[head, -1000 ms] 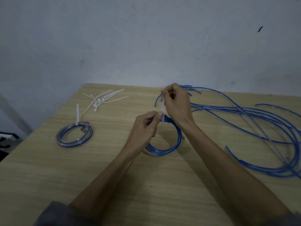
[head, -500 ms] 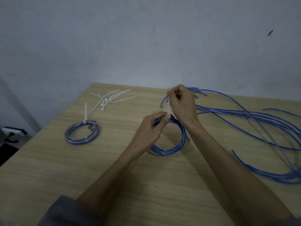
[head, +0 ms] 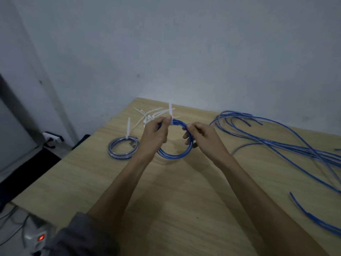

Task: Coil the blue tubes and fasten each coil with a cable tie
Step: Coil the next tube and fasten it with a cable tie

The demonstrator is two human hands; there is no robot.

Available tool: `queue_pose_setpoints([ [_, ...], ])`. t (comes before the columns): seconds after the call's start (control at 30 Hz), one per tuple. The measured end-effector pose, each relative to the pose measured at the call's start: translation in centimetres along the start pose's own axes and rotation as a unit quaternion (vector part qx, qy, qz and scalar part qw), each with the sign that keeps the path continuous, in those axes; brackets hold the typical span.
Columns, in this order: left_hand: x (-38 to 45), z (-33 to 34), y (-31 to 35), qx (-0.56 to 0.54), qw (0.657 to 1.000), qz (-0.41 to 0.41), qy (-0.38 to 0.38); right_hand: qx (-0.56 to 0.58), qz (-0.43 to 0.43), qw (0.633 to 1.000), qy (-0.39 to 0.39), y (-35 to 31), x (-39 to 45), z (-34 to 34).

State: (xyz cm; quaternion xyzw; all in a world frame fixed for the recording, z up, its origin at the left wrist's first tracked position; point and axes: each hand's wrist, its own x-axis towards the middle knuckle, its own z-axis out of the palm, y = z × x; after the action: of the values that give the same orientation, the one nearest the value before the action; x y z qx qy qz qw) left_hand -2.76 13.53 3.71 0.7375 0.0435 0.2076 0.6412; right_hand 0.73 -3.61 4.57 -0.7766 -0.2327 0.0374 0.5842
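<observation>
Blue coil [head: 175, 155] at frame centre, held just above wooden table [head: 184, 209], white cable tie [head: 170, 115] upright at its top. Left hand [head: 155, 135] pinches coil at tie; right hand [head: 203, 139] grips coil's right side. Tied coil [head: 123, 147] left of it, spare ties [head: 151, 117] behind, loose tubes [head: 276, 145] at right.

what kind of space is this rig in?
Probably a bare workroom or small office, not a factory line: a plain wood-grain table set against a blank painted wall, with a wall socket and loose floor cables at left.
</observation>
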Motion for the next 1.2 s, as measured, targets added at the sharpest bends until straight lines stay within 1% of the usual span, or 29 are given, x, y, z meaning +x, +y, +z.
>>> queue_pose_setpoints([
  [0.07, -0.2, -2.1, -0.5, 0.028, 0.998, -0.008, 0.048, 0.029, 0.007, 0.999, -0.023, -0.2, 0.2, 2.1],
  [0.1, -0.4, -3.2, -0.7, 0.062, 0.995, -0.004, 0.08, 0.047, 0.01, 0.998, -0.033, -0.4, 0.3, 3.3],
  [0.2, -1.5, -7.1, -1.2, 0.175, 0.97, 0.021, 0.166, 0.082, 0.009, 0.995, -0.05, -1.5, 0.3, 7.3],
  [0.27, -2.2, -9.8, -1.7, 0.225, 0.953, 0.033, 0.198, 0.089, 0.012, 0.994, -0.063, -1.9, 0.5, 10.3],
  [0.33, -2.9, -12.6, -2.3, 0.276, 0.933, 0.034, 0.226, 0.073, 0.013, 0.994, -0.076, -2.1, 0.8, 13.4],
  [0.43, -4.0, -16.5, -3.7, 0.349, 0.904, 0.008, 0.247, 0.002, -0.008, 0.997, -0.079, -2.1, 1.0, 17.7],
  [0.53, -5.2, -18.9, -5.1, 0.447, 0.856, -0.035, 0.259, -0.093, -0.056, 0.989, -0.101, -2.4, 0.5, 20.6],
  [0.63, -5.7, -20.3, -6.3, 0.486, 0.838, -0.048, 0.243, -0.227, -0.113, 0.962, -0.099, -2.5, 0.1, 22.5],
  [0.7, -5.5, -21.0, -6.8, 0.509, 0.83, -0.048, 0.224, -0.287, -0.141, 0.944, -0.084, -2.5, 0.1, 23.1],
  [0.77, -5.2, -21.7, -6.8, 0.504, 0.833, -0.059, 0.218, -0.293, -0.152, 0.941, -0.074, -2.4, 0.1, 23.3],
  [0.83, -4.8, -21.9, -6.6, 0.504, 0.835, -0.051, 0.215, -0.285, -0.156, 0.943, -0.067, -2.5, 0.2, 22.9],
  [0.97, -4.1, -21.1, -5.8, 0.508, 0.837, 0.018, 0.202, -0.271, -0.153, 0.949, -0.052, -2.6, 0.1, 21.2],
  [1.03, -3.8, -20.0, -5.3, 0.499, 0.844, 0.051, 0.188, -0.289, -0.148, 0.945, -0.041, -2.6, -0.1, 19.7],
  [1.1, -3.2, -18.2, -4.9, 0.487, 0.856, 0.07, 0.159, -0.313, -0.134, 0.94, -0.038, -2.3, -0.3, 17.7],
  [1.2, -2.4, -14.7, -4.3, 0.454, 0.884, 0.073, 0.085, -0.34, -0.116, 0.932, -0.04, -1.3, -1.2, 13.8],
])
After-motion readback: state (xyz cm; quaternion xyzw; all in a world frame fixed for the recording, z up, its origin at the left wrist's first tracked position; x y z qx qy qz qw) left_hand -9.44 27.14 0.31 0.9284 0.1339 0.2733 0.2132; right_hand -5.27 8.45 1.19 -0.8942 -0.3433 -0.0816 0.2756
